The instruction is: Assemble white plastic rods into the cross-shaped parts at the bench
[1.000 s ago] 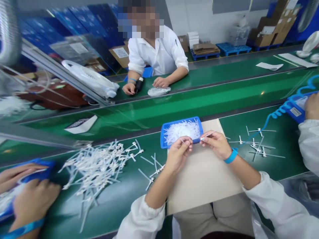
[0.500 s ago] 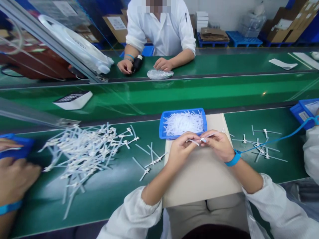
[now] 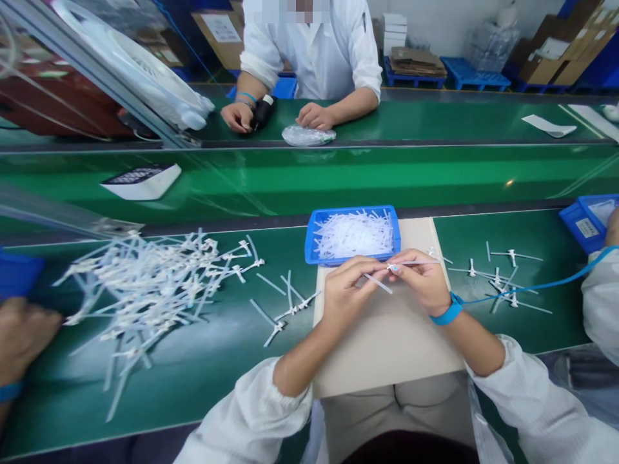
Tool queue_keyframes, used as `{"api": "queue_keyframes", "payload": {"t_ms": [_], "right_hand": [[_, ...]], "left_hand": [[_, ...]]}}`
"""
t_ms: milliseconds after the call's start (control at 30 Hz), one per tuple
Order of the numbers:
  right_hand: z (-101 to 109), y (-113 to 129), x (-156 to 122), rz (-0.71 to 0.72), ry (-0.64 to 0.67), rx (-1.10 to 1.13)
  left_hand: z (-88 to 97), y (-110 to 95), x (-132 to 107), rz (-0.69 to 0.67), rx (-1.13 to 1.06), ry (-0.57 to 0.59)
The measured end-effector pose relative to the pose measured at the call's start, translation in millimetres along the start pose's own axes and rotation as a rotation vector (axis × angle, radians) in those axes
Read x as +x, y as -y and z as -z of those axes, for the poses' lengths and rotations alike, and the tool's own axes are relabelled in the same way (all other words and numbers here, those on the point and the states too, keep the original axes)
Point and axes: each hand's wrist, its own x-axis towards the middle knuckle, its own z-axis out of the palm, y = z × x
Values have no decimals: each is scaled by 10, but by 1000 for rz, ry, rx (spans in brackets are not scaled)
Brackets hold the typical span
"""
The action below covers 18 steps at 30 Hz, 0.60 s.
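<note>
White plastic rod [image 3: 413, 262] pinched between left hand [image 3: 349, 291] and right hand [image 3: 420, 282] fingertips, steadied over the cream board [image 3: 387, 341] for close work.

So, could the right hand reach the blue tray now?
Probably yes: the right hand sits close to the blue tray, with nothing between, though it's holding a white plastic piece.

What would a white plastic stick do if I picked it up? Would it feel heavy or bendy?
It would probably feel very light: the right hand pinches a stick with just its fingertips. It looks fairly stiff, staying straight there. It probably wouldn't roll far, since the loose sticks on the green belt have little crosspieces sticking out.
</note>
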Motion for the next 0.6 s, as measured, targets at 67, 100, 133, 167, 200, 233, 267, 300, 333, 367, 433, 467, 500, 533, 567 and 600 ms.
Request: {"api": "queue_keyframes", "payload": {"t_ms": [67,100,133,167,200,233,267,300,333,367,433,467,500,533,567,600], "right_hand": [[-21,3,-28,6,-15,-3],[-28,5,-41,13,-17,-6],[-31,7,-51,23,-17,-10],[-31,8,-59,36,-14,-16],[-29,8,-66,48,-7,-25],[-23,5,-70,61,0,-35],[-16,0,-73,71,7,-45],[-9,-8,-75,78,14,-53],[-1,-19,-75,84,18,-56],[5,-30,-76,88,23,-54],[13,-48,-75,85,33,-41],[13,-53,-73,78,38,-35],[12,-56,-69,68,38,-29],[11,-56,-63,55,34,-24],[9,-56,-54,40,26,-17],[10,-56,-42,26,15,-8]], "left_hand": [[-6,21,-16,-78,38,-24],[-6,26,-22,-112,57,-33],[-6,26,-27,-143,73,-39],[-4,21,-31,-170,86,-44],[-1,11,-34,-190,96,-50],[2,-1,-36,-203,103,-51],[5,-14,-37,-207,108,-48],[8,-24,-38,-205,109,-42],[11,-31,-38,-199,104,-35],[14,-33,-38,-190,94,-28],[22,-25,-35,-169,57,-15],[26,-17,-30,-154,37,-7],[29,-9,-23,-133,20,4],[31,-2,-12,-105,6,19],[32,3,1,-73,-5,35],[30,5,16,-37,-14,50]]}}
